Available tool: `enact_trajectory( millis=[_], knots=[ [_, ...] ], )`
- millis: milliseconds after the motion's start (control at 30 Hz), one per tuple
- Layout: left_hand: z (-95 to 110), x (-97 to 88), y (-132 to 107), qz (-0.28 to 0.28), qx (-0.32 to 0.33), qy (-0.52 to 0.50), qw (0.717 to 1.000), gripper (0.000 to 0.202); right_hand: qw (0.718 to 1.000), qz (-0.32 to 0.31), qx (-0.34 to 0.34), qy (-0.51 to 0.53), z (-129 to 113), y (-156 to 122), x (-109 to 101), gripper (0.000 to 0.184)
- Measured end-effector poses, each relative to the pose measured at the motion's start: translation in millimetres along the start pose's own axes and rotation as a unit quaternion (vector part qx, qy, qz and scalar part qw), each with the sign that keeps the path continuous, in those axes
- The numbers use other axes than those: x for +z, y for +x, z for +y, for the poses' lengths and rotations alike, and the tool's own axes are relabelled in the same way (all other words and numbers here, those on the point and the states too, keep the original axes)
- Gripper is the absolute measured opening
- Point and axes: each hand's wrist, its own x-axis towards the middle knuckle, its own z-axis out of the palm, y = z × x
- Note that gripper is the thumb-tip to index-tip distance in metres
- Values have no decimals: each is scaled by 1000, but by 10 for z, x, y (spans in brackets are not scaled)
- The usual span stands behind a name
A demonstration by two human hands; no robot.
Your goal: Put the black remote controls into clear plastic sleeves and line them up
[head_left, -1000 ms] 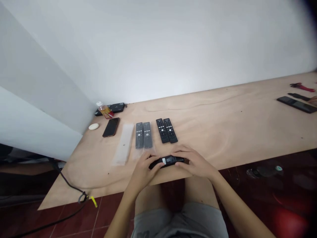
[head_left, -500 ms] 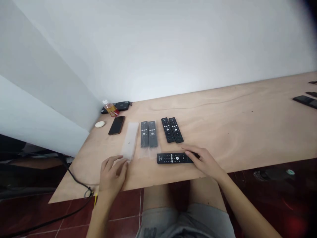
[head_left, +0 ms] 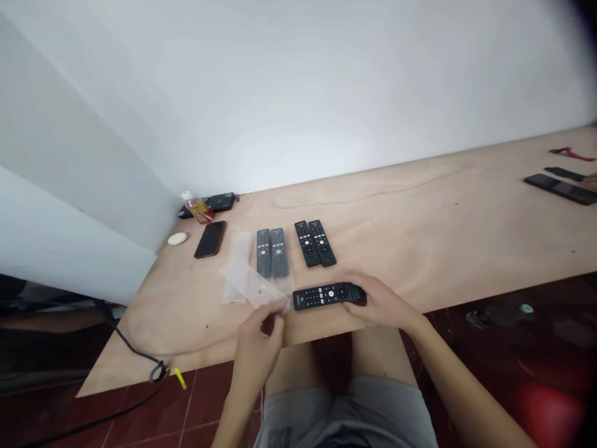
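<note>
My left hand (head_left: 262, 330) pinches the end of a clear plastic sleeve (head_left: 252, 285), its mouth beside the tip of a black remote control (head_left: 321, 296). Around the other end of that remote my right hand (head_left: 373, 298) is closed, near the table's front edge. More flat sleeves (head_left: 240, 246) lie behind the held one. Just beyond my hands rest two remotes in cloudy sleeves (head_left: 272, 252), side by side. Two bare black remotes (head_left: 315, 242) lie right of them, close together.
On the left of the wooden table (head_left: 420, 236) are a phone (head_left: 210, 239), a round white object (head_left: 177, 238), a bottle (head_left: 199, 208) and a black device (head_left: 221, 201). Dark flat objects (head_left: 559, 188) lie far right, by another person's fingers. A cable (head_left: 135, 348) hangs at the left edge.
My left hand has lifted a sleeve off the pile and carried it right to the remote's tip. My right hand has closed around the remote's other end.
</note>
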Motion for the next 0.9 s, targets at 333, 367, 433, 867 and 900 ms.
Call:
enact_trajectory(
  millis=[333, 367, 433, 867, 900],
  knots=[
    [167, -135, 146, -103, 46, 19, 993, 20, 999, 20, 29, 10, -98, -120, -91, 58],
    [162, -146, 158, -105, 45, 18, 993, 20, 999, 23, 30, 14, -99, -116, -87, 58],
    [155, -159, 177, -108, 44, 16, 993, 21, 999, 29, 34, 21, -94, -115, -87, 58],
    [152, 116, 66, -82, -14, -64, 994, 29, 1000, 8, 2, 26, -109, -125, -112, 59],
    [169, 131, 55, -76, -17, -66, 995, 28, 1000, 7, 1, 22, -109, -125, -111, 59]
  ],
)
